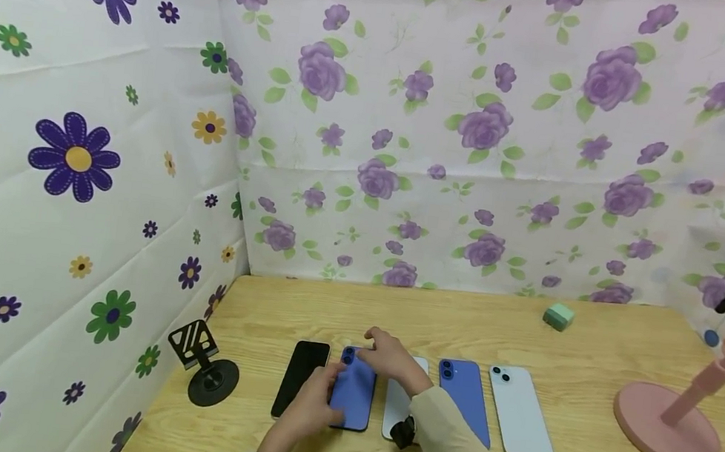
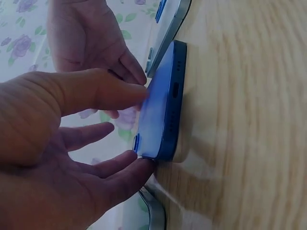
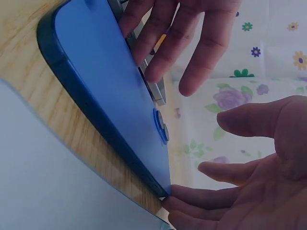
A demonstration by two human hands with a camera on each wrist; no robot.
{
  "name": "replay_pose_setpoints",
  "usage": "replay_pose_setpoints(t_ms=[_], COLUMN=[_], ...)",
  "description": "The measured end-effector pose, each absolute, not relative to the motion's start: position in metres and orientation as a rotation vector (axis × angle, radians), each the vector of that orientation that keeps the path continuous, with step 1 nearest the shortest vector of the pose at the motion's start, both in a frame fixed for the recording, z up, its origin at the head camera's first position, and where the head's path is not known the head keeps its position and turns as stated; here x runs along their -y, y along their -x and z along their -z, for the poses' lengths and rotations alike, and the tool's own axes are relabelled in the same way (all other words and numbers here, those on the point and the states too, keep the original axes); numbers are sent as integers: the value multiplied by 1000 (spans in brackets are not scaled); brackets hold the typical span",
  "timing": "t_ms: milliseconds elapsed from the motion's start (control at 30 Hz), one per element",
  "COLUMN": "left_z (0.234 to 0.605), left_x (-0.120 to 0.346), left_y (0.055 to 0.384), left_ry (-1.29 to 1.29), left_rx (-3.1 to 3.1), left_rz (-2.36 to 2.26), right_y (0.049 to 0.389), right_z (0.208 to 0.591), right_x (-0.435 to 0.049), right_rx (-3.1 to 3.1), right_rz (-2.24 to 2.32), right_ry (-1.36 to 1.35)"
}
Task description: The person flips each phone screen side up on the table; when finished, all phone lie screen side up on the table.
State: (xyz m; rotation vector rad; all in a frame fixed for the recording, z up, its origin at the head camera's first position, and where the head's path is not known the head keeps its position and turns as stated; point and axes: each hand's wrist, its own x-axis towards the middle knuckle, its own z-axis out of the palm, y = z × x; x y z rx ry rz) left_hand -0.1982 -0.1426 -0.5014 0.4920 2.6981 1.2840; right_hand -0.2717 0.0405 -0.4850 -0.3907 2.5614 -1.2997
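– Head view?
– Blue phone [image 1: 352,398] at six o'clock on the table [image 1: 445,325]; left hand [image 1: 313,402] at its nine, right hand [image 1: 391,357] at one, fingers loosely spread.
– Left wrist?
– Fingertips [image 2: 147,166] at its six-o'clock corner.
– Right wrist?
– Fingertips at the five-o'clock corner; narrow gap, then white phone [image 3: 43,177], toward seven.

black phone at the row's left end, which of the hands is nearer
Left. The left hand partly covers the right side of the black phone in the head view; the right hand is farther right, at the far end of the adjacent blue phone.
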Motion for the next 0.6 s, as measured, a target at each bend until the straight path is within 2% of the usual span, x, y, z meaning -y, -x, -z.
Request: replay_pose_setpoints(t_ms=[600], left_z=[504], left_x=[136], left_y=[195], left_ry=[-584], left_rx=[-2754], left_rz=[-1002], right_y=[279], right_z=[486], right_x=[-34], right_rx=[-2604], right_rz=[1240], right_ry=[318])
